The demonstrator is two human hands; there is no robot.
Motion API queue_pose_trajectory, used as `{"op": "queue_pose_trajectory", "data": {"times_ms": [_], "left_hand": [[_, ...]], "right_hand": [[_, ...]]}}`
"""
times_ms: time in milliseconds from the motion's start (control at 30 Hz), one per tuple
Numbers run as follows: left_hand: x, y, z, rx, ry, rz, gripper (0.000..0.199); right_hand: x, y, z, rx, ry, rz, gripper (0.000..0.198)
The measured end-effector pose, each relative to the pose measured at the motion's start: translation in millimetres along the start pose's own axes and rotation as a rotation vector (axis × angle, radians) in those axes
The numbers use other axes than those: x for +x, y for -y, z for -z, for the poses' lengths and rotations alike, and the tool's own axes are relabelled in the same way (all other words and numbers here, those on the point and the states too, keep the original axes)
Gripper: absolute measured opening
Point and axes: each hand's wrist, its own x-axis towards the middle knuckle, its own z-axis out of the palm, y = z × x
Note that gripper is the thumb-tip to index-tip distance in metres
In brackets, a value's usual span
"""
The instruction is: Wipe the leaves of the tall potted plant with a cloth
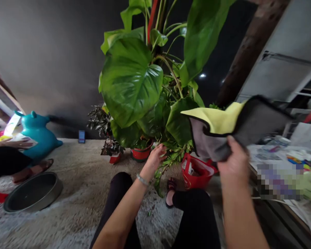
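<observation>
My right hand (234,155) is closed on a cloth (225,121), grey on one side and yellow on the other, with a dark edge. The cloth is raised and spread to the right of a large leafy plant (132,81). Below the big leaves, my left hand (157,158) reaches in beside smaller green foliage (175,154). Its fingers are slightly bent and apart, and nothing shows in them; whether they touch a leaf I cannot tell. A bracelet circles that wrist. Behind it stands a red pot (141,152).
A red bag (197,173) stands between my knees and the plant. On the left are a grey basin (33,193), a teal animal figure (40,135) and another person's leg (9,164). A phone (81,136) leans on the wall. The right-hand table (261,155) bears clutter.
</observation>
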Motion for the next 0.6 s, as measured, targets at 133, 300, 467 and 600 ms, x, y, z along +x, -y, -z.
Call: {"op": "queue_pose_trajectory", "data": {"times_ms": [133,300,467,600], "left_hand": [[39.2,-14.3,-55.4,-0.001,0.070,0.075,0.019],[55.4,-34.5,-92.3,0.027,0.144,0.013,0.023],[42.4,-26.2,-96.0,0.086,0.097,-0.030,0.024],[31.1,-21.0,-85.4,0.092,0.069,-0.063,0.026]], "right_hand": [[-26.8,-47.1,28.0,-0.193,0.100,-0.520,0.037],[-43.2,-4.7,73.6,-0.288,0.153,-0.491,0.051],[13.2,45.6,18.8,0.054,0.008,0.067,0.033],[9.0,8.1,-8.0,0.058,0.133,-0.175,0.034]]}}
